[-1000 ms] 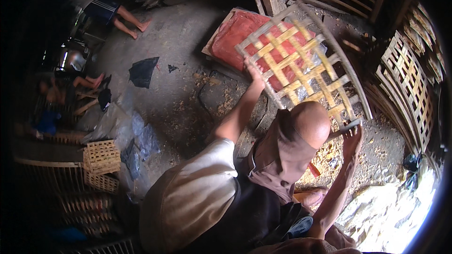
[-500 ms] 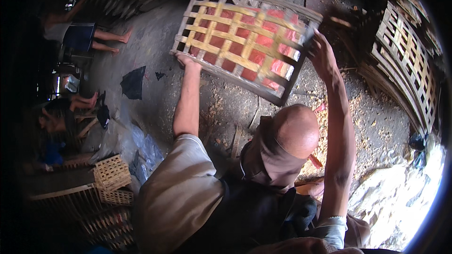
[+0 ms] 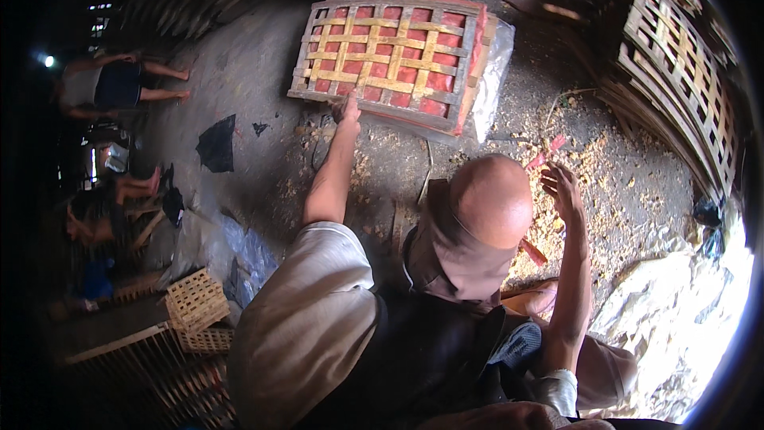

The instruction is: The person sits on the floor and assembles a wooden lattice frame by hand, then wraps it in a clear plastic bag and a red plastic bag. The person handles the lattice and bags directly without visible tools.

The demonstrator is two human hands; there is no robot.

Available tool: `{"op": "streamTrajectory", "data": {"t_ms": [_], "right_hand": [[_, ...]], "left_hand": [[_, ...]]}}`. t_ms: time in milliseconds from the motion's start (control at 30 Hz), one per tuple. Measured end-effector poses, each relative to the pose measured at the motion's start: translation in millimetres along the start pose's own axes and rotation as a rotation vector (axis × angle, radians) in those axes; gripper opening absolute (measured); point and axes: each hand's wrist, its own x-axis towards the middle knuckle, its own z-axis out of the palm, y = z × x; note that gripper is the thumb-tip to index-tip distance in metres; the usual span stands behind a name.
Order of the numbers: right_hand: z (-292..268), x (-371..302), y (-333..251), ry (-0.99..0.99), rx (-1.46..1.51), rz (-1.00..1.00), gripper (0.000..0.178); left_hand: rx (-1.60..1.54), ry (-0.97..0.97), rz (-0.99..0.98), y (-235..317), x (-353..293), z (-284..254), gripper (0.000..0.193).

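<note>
A woven bamboo panel [image 3: 390, 48] in a wooden frame lies over red sheet material [image 3: 438, 81], which shows through its openings. My left hand [image 3: 347, 109] is at the near frame edge, fingers closed on it, partly hidden by the frame. Beneath the panel is a wooden-edged stack, with clear plastic [image 3: 500, 72] sticking out on the right. My right hand [image 3: 563, 188] is apart from the panel and empty, its fingers spread above a floor littered with shavings. A red scrap [image 3: 549, 151] lies just beyond that hand.
Several woven panels [image 3: 684, 72] are stacked at the right. Pale plastic sheeting [image 3: 668, 334] spreads at the lower right. Small woven trays [image 3: 196, 300] and crumpled plastic [image 3: 239, 251] lie at lower left. Two other people [image 3: 119, 86] are farther off at left. A black scrap [image 3: 216, 145] lies on the floor.
The panel was raised and tilted between both hands; now it rests lower over the red-topped stack. My right hand has released its far right corner and drawn back toward me. My left hand stays on the near edge.
</note>
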Motion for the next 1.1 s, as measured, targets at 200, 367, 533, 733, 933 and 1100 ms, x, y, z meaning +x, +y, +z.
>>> {"op": "streamTrajectory", "data": {"t_ms": [200, 367, 533, 733, 933, 1100], "right_hand": [[-47.8, -14.1, 52.6, 0.212, 0.322, -0.033, 0.051], [-49.2, -29.1, 51.1, 0.206, 0.412, -0.100, 0.037], [-27.1, -42.1, 23.6, 0.176, 0.444, -0.204, 0.026], [-21.8, -51.1, 0.5, 0.175, 0.461, -0.298, 0.022], [-77.6, -46.3, -41.0, 0.384, -0.087, -0.304, 0.040], [-201.9, -87.9, -56.7, 0.665, -0.538, -0.256, 0.034]], "left_hand": [[0.290, 0.245, 0.156, 0.6, 8.8, 6.7, 0.077], [0.228, 0.074, 0.412, 41.5, -99.3, 43.7, 0.073], [0.011, -0.952, 0.350, 153.2, -254.5, 91.5, 0.044], [0.487, -1.494, 1.258, 294.8, -547.3, 65.3, 0.042], [0.463, -1.957, 1.732, 274.8, -684.8, 40.0, 0.050], [1.342, -1.856, 1.742, 199.7, -626.2, 123.8, 0.062]]}}
